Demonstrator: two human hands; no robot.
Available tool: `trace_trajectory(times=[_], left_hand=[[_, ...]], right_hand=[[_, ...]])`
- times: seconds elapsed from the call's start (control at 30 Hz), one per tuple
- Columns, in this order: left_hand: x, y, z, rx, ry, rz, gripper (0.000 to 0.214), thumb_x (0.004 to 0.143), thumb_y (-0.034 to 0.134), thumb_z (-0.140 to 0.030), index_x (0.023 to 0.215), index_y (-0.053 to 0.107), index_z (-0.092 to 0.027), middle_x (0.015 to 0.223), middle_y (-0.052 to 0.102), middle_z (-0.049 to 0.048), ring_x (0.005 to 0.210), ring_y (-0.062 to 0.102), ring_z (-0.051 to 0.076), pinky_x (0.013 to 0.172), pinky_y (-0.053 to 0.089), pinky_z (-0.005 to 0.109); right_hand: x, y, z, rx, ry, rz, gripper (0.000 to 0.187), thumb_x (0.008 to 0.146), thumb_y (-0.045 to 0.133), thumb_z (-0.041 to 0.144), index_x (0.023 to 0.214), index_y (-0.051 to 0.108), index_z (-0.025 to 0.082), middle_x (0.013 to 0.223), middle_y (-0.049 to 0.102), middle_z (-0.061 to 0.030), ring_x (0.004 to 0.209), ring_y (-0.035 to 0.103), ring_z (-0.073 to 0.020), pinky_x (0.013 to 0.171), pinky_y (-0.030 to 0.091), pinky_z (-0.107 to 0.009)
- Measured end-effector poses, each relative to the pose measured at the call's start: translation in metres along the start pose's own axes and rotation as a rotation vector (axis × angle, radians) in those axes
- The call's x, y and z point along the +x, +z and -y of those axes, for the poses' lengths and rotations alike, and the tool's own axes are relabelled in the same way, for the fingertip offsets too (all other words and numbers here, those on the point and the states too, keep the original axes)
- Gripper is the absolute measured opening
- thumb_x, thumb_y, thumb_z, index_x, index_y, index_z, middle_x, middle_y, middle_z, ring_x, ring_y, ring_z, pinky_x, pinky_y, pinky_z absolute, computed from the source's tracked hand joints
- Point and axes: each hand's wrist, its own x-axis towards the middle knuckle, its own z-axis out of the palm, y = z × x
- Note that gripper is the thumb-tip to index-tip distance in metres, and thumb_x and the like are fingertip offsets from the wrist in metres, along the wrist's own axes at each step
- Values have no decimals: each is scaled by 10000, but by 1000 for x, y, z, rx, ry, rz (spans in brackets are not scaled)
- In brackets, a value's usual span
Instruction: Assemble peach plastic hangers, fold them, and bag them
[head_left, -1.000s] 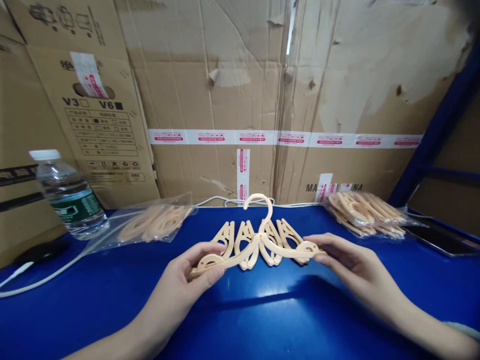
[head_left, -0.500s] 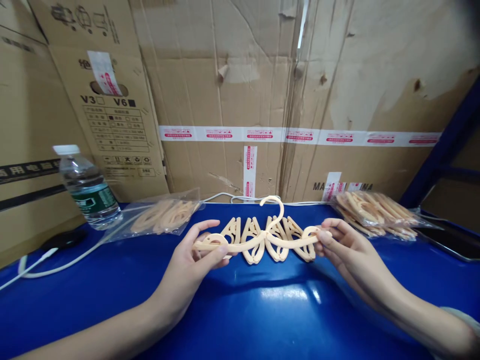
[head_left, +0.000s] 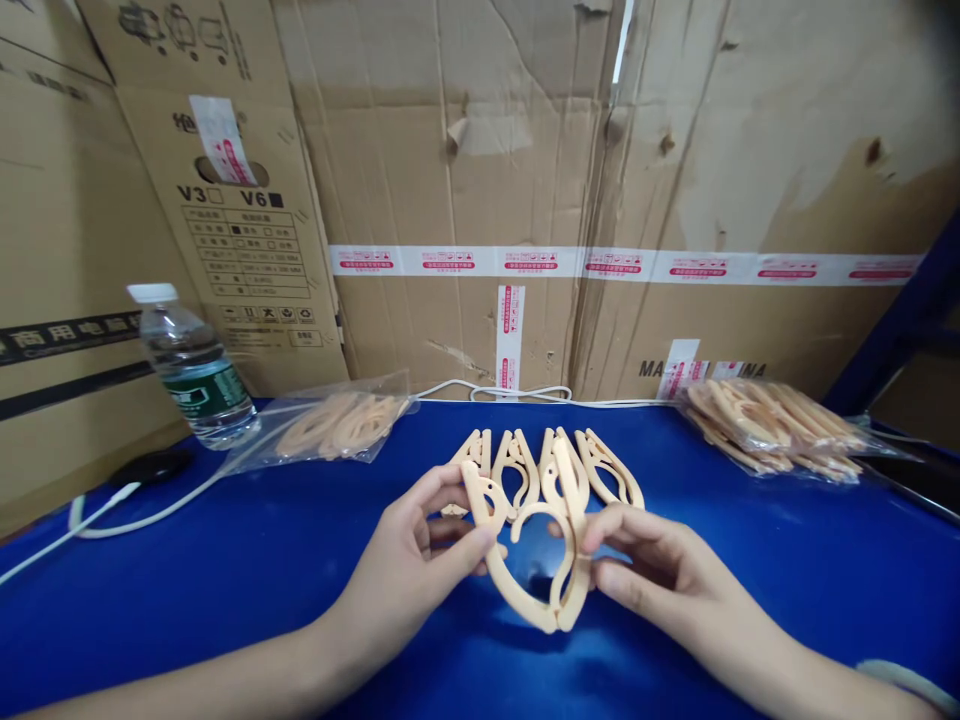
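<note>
A peach plastic folding hanger (head_left: 525, 560) is held just above the blue table (head_left: 300, 560), its two arms folded down into a V with the hook curled between them. My left hand (head_left: 420, 570) pinches the left arm near its top. My right hand (head_left: 645, 575) pinches the right arm. Just behind the held hanger, several folded hangers (head_left: 551, 470) of the same kind lie side by side on the table.
A clear bag of hangers (head_left: 337, 425) lies at the back left, and another bag of hangers (head_left: 772, 425) at the back right. A water bottle (head_left: 191, 365) stands at the left, beside a white cable (head_left: 142, 510). Taped cardboard boxes (head_left: 525, 200) wall off the back.
The hanger was spread out flat between my hands; both arms have now been folded down together into a V, and my hands have come closer to each other.
</note>
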Motion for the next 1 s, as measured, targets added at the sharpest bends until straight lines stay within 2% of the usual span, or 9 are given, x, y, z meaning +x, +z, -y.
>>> trace_trajectory(times=[0.13, 0.3, 0.4, 0.47, 0.57, 0.77, 0.9, 1.0], left_hand=[[-2, 0, 3, 14, 25, -6, 330, 766, 738, -293, 1034, 572, -192, 1050, 624, 41, 751, 656, 147, 641, 561, 252], [-3, -1, 2, 60, 83, -53, 242, 728, 766, -238, 862, 567, -203, 821, 659, -8, 803, 651, 158, 685, 557, 236], [-7, 0, 1, 115, 112, -14, 157, 771, 726, -233, 857, 598, -207, 950, 682, 19, 937, 664, 191, 778, 563, 265], [-11, 0, 2, 126, 121, 53, 114, 795, 697, -224, 886, 630, -211, 1111, 655, 40, 1026, 654, 217, 844, 563, 300], [-14, 2, 5, 105, 115, 136, 209, 797, 686, -210, 1004, 657, -218, 1265, 587, 71, 1059, 651, 247, 889, 563, 356], [-10, 3, 6, 40, 131, 136, 315, 821, 682, -231, 1130, 621, -245, 1337, 538, 74, 1123, 621, 261, 947, 547, 384], [-12, 3, 6, 56, 90, 208, 375, 813, 669, -215, 1176, 587, -264, 1386, 525, 73, 1171, 603, 269, 1005, 508, 413], [-19, 1, 9, 161, 136, 273, 530, 775, 667, -172, 1278, 538, -280, 1441, 482, 76, 1275, 519, 293, 1097, 407, 459]], right_hand=[[-7, 4, 1, 11, 26, 120, 192, 880, 649, 366, 1042, 679, 268, 1035, 674, -27, 851, 646, -148, 800, 538, -287], [-7, 4, -3, 47, 37, 149, 302, 870, 674, 296, 1170, 652, 326, 1202, 670, -37, 935, 690, -166, 859, 560, -316], [-7, 4, -4, 29, 26, 143, 320, 886, 655, 282, 1200, 643, 346, 1316, 620, -40, 1015, 686, -182, 914, 554, -336], [-8, 5, -3, 6, -1, 129, 312, 895, 640, 283, 1201, 648, 346, 1364, 586, -39, 1090, 660, -202, 957, 539, -358], [-10, 4, 0, -44, -44, 100, 295, 900, 630, 291, 1188, 663, 341, 1358, 591, -34, 1181, 607, -225, 985, 526, -367], [-10, 2, 4, -46, -57, 110, 321, 924, 593, 288, 1230, 627, 376, 1361, 592, -16, 1094, 663, -214, 981, 532, -389], [-11, 3, 3, -59, -52, 104, 287, 923, 590, 305, 1200, 642, 358, 1333, 612, -31, 1076, 671, -226, 959, 546, -397], [-13, 2, 4, -67, -41, 110, 283, 918, 594, 331, 1197, 640, 347, 1300, 623, -41, 1058, 674, -224, 957, 543, -405]])
